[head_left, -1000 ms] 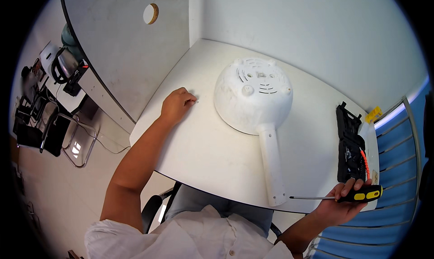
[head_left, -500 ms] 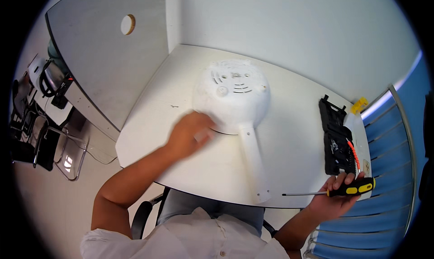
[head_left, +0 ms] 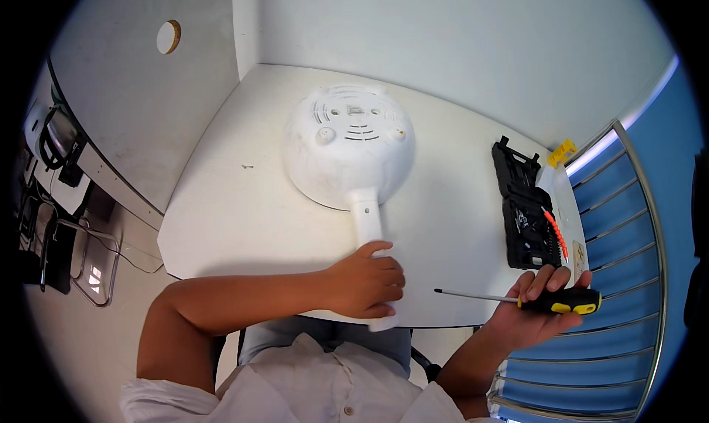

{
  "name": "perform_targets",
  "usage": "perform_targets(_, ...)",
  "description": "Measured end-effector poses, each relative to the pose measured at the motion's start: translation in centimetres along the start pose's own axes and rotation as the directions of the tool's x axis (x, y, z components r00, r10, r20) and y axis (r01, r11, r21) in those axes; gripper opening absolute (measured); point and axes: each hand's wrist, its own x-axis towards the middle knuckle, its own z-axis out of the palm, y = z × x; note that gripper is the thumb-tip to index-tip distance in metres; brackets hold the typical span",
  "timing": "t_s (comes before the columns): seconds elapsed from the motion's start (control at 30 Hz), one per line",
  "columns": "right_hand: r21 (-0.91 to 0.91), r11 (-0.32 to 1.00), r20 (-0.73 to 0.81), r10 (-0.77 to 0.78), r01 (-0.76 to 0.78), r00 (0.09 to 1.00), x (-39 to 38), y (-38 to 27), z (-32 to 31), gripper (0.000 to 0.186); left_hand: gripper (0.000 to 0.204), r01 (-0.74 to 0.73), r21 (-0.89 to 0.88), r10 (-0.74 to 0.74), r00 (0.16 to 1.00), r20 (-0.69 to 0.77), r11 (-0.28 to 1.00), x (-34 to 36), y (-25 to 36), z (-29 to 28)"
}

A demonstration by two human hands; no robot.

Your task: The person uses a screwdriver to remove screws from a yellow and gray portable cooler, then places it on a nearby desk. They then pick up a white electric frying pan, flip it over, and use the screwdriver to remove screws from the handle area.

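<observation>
A white electric pan [head_left: 347,161] lies bottom up on the table, its vent slots and small round feet facing upward. Its long handle [head_left: 367,217] points toward me and ends near the table's front edge. My left hand [head_left: 367,282] is wrapped round the lower part of this handle, covering much of it. Off to the right, my right hand [head_left: 533,308] holds a screwdriver [head_left: 559,301] by its black and yellow grip. The screwdriver's thin shaft points left, with the tip in the air, apart from the pan.
An opened black tool case [head_left: 528,227] lies at the right of the white table [head_left: 221,231], an orange flexible shaft [head_left: 555,234] beside it. Behind it sits a yellow object [head_left: 562,153]. Small dark bits [head_left: 247,166] lie left of the pan. A metal rail [head_left: 628,249] borders the right side.
My left hand has moved from beside the pan's body down to its handle and closed round it. The right hand still holds the screwdriver. The whole view has shifted a little.
</observation>
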Motion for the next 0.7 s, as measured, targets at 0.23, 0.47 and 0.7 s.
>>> perform_targets(0.23, -0.056, 0.998, 0.15, 0.048, -0.04, 0.988, 2.5, 2.2, 3.7, 0.07, 0.021, -0.075, -0.112, 0.087, 0.991, 0.103, 0.991, -4.9, -1.2, -4.0)
perform_targets(0.47, 0.017, 0.996, 0.347, 0.081, -0.093, 0.934, 4.1, 5.0, 7.1, 0.057, 0.061, 0.571, -0.065, -0.569, 0.788, -0.236, 0.818, -6.0, -1.1, -6.7)
perform_targets(0.7, 0.063, 0.987, 0.365, 0.116, -0.149, 0.924, 3.4, 10.7, 11.8, 0.069, 0.071, 0.731, 0.088, -0.712, 0.68, -0.177, 0.676, -3.4, -2.4, -5.1)
